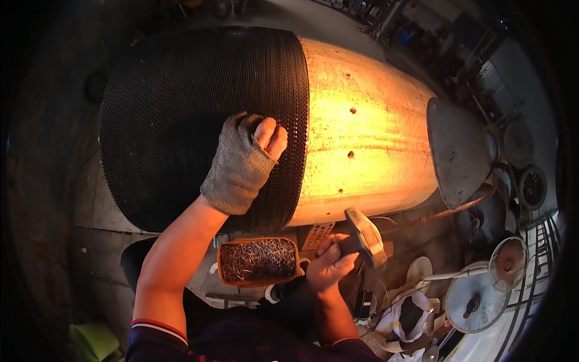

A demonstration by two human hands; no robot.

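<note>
My left hand [241, 160], in a grey glove with bare fingertips, rests on a black toothed covering [175, 127] near its right edge. Its fingers are curled together, and whatever they may hold is hidden. The covering wraps the left part of a large drum [374, 133], whose bare, pale surface has several small dark holes. Below the drum's near side, my bare right hand [329, 265] is closed round what looks like a hammer [368, 237] with a broad, tan, curved head, held clear of the drum.
An orange-brown box [259, 282] of small metal pins or nails stands between my forearms. Beside it is a perforated metal plate [316, 236]. A grey curved end plate [458, 154] sits at the drum's right. Fans [508, 263] and a white sack [401, 317] lie at right; a green container [94, 342] is lower left.
</note>
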